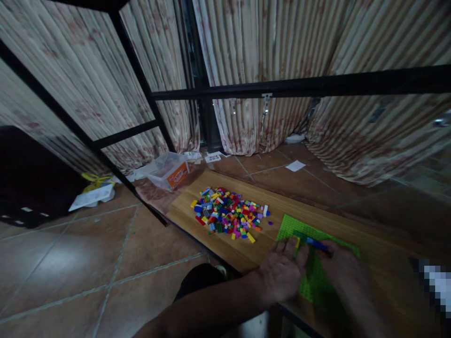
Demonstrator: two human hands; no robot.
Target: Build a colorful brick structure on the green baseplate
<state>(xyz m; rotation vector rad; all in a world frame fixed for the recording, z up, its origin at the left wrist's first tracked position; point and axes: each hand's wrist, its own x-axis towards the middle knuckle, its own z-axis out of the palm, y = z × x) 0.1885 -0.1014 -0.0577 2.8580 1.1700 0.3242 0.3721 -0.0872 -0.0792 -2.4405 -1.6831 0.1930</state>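
A green baseplate [294, 225] lies on a wooden board [225, 249]. A few small bricks, yellow, green and blue [315, 243], stand on the plate between my hands. My left hand [283, 272] rests on the plate's near left edge, fingers curled toward the yellow and green bricks. My right hand [340, 267] lies on the plate to the right, fingertips pinched on the blue brick. A heap of several mixed coloured bricks [227, 213] lies on the board to the left of the plate.
A clear plastic tub [169, 170] with an orange label sits beyond the board's far left corner. A black metal frame [303, 85] crosses overhead, with curtains behind. White paper scraps [295, 165] and a bag [92, 195] lie on the tiled floor.
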